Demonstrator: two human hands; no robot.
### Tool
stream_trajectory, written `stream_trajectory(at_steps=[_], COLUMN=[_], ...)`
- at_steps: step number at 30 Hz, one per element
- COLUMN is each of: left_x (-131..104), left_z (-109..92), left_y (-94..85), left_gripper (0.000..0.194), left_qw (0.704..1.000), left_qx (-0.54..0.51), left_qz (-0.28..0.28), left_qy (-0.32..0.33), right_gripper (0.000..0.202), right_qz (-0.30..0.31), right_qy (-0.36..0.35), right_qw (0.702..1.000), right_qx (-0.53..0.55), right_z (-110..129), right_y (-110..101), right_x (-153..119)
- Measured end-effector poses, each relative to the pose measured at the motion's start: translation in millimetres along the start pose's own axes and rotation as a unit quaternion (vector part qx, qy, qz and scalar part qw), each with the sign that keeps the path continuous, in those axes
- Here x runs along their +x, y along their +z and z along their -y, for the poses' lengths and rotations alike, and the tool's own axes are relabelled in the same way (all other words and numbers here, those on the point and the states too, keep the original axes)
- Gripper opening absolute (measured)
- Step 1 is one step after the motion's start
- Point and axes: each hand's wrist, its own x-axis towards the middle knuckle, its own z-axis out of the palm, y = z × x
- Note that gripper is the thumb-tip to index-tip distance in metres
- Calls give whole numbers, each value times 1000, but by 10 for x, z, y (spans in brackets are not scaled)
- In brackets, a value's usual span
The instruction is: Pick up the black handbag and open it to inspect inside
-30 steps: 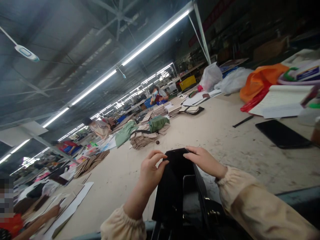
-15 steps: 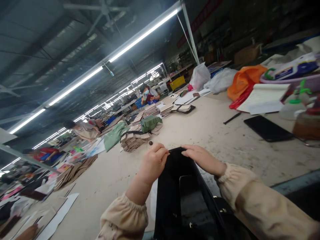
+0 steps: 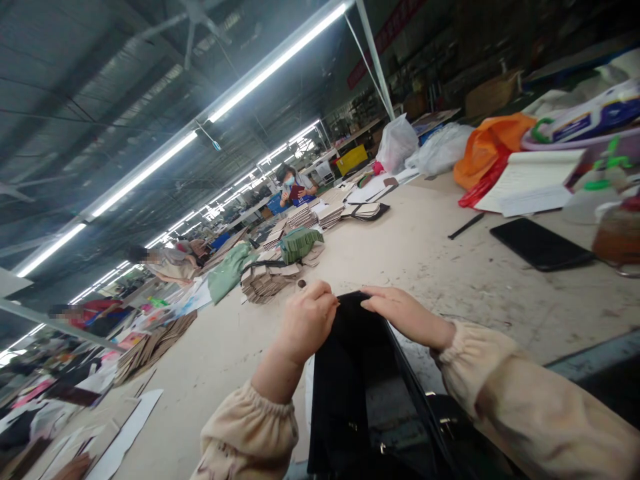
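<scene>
A black bag (image 3: 360,393) lies in front of me on the long beige worktable (image 3: 450,260), hanging over its near edge. My left hand (image 3: 306,320) is closed on the bag's far left edge, fingers pinching the black material. My right hand (image 3: 400,313) rests on the far right edge, fingers bent over the rim and gripping it. Both arms wear cream sleeves with gathered cuffs. Metal fittings show on the bag near the bottom of the view.
To my right lie a black flat panel (image 3: 540,243), a black pen (image 3: 466,226), white papers (image 3: 530,190) and orange and white plastic bags (image 3: 487,157). Stacks of brown cardboard pieces (image 3: 265,280) and green cloth (image 3: 299,243) sit farther along. Other people work at the far end.
My left hand has closed from spread fingers into a pinch on the bag's edge. The view has shifted slightly; my right hand stays on the rim.
</scene>
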Motion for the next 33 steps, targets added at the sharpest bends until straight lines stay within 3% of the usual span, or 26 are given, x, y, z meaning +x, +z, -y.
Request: stream_trajectory(at_steps=[15, 23, 33], left_x=[-7, -81, -118], left_z=[12, 113, 101], left_y=[2, 68, 54], left_gripper=[20, 9, 6], left_qw=[1000, 994, 988], left_qx=[15, -103, -140], left_qz=[1, -40, -55], left_qy=[15, -11, -34], right_gripper=[30, 32, 35], right_qz=[7, -8, -19], right_qy=[-24, -11, -2], right_qw=[999, 1000, 1000], right_qx=[29, 26, 16], right_z=[10, -42, -54], right_y=[6, 23, 11], right_x=[-6, 3, 10])
